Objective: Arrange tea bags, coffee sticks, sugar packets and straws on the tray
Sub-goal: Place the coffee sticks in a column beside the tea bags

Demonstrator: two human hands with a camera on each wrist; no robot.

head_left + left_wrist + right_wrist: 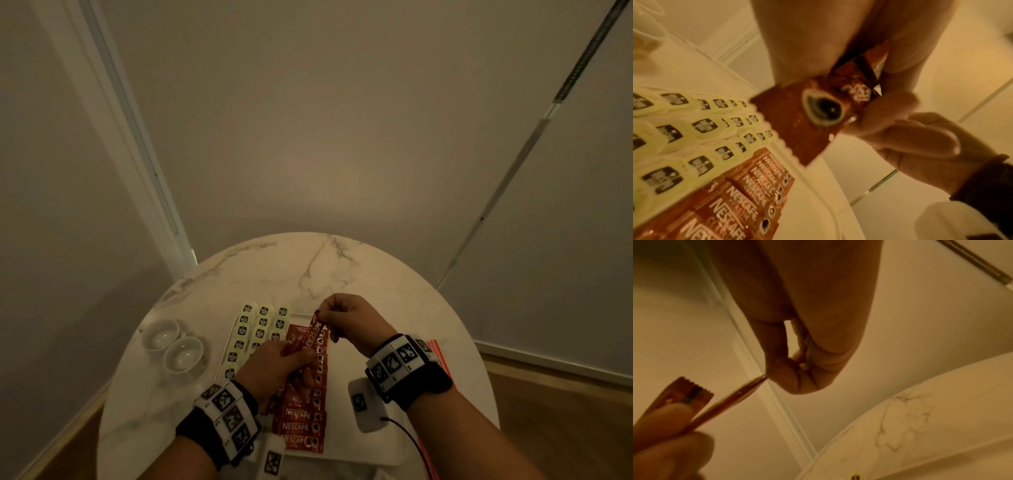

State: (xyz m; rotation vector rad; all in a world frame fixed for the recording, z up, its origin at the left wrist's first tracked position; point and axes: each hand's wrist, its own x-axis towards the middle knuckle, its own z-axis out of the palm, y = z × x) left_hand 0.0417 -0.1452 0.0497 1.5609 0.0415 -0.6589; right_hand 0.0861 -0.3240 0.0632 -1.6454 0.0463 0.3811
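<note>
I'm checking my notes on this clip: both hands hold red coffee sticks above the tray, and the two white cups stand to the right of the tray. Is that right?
Not quite. The two white cups stand to the left of the tray, beside the rows of tea bags, as the head view shows. The rest holds: the left hand and right hand both hold red coffee sticks above the tray.
</note>
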